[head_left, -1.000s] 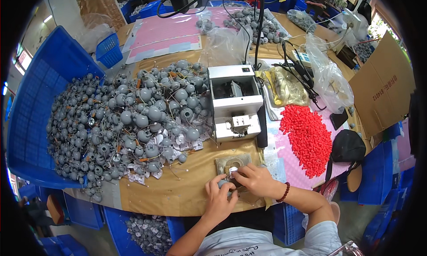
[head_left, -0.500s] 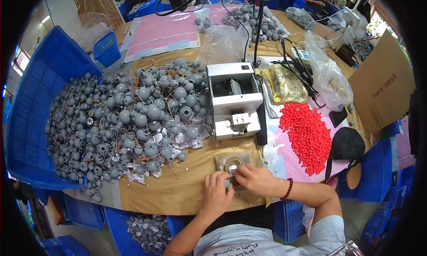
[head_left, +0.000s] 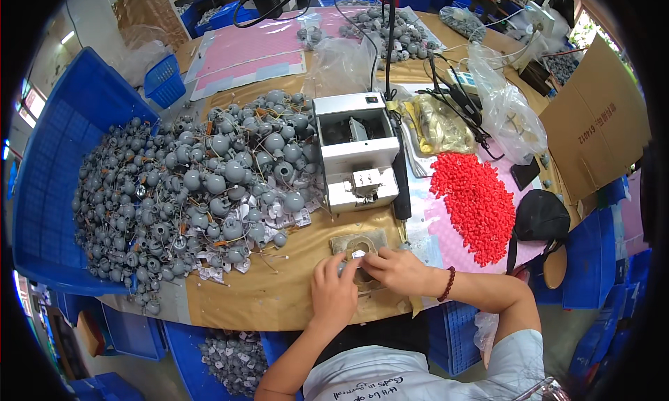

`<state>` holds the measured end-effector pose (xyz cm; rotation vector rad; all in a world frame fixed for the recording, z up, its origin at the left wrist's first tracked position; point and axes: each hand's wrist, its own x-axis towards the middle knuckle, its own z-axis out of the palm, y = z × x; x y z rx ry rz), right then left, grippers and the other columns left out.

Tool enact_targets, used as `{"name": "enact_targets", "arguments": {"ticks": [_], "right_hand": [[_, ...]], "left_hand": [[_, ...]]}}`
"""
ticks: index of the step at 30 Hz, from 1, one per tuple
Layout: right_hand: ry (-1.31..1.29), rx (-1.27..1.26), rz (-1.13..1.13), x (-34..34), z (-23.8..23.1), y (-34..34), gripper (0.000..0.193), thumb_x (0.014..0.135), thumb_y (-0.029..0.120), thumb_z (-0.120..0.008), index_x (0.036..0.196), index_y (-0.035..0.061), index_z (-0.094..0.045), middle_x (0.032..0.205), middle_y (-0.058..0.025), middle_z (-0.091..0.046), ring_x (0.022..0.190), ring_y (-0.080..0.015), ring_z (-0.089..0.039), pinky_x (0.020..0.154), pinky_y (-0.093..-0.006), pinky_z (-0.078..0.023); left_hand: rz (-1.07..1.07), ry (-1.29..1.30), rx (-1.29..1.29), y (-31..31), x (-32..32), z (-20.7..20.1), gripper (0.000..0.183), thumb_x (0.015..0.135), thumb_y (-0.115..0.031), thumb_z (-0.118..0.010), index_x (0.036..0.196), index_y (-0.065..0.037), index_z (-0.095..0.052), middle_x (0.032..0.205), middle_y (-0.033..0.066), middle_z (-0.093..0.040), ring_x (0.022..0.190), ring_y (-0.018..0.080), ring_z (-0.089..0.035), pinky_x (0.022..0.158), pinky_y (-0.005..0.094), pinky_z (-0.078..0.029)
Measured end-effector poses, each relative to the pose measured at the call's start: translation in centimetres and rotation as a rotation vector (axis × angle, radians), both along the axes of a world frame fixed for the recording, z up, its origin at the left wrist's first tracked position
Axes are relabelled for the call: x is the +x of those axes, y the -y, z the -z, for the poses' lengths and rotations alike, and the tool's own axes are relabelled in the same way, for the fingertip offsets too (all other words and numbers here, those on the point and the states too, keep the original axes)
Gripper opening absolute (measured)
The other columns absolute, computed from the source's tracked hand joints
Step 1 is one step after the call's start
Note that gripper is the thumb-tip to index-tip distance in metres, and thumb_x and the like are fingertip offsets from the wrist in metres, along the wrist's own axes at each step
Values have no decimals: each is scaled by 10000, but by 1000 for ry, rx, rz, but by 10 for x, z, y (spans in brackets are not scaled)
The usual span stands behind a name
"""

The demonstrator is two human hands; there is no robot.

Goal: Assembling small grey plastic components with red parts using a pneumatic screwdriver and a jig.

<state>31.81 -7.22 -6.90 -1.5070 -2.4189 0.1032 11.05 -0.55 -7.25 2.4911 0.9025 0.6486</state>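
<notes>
My left hand [head_left: 333,291] is closed around a small grey ball-shaped part [head_left: 341,268], mostly covered by the fingers. Just to its right, my right hand [head_left: 401,270] has thumb and fingers pinched together. A small white tag [head_left: 358,254] shows at those fingertips; whether they grip it or something hidden, I cannot tell. Both hands meet over the near side of a flat block fixture [head_left: 340,244] with a round recess. Beyond the fixture stands a white, open-topped machine [head_left: 357,155].
Grey ball-shaped parts with wires [head_left: 216,185] heap up on the left, spilling from a blue bin [head_left: 42,192]. Right of the machine lie red plastic pieces [head_left: 477,209], a black pouch [head_left: 542,216] and a cardboard flap [head_left: 592,122]. Black cables [head_left: 390,45] hang down at the back.
My left hand has shifted forward and its fingers have closed in toward the right fingertips, bringing the grey part along. My right hand stays beside the fixture. The whole view has shifted slightly.
</notes>
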Motion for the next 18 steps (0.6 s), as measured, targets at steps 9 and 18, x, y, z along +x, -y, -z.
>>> {"name": "enact_targets", "arguments": {"ticks": [9, 18], "right_hand": [[-750, -191, 389, 76, -9, 31, 363, 895, -3, -705, 1253, 52, -697, 1376, -151, -664, 1309, -360, -596, 1041, -455, -529], [-334, -58, 262, 54, 22, 31, 438, 857, 17, -744, 1272, 40, -608, 1349, -186, -639, 1307, -397, -582, 1074, -455, -506]], "left_hand": [[78, -141, 292, 2, 4, 18, 392, 872, -113, -659, 1261, -105, -708, 1295, 70, -639, 1289, 344, -549, 1017, 478, -467], [53, -109, 204, 3, 6, 15, 463, 813, -69, -725, 1267, -164, -720, 1314, 75, -615, 1341, 391, -507, 1010, 510, -486]]}}
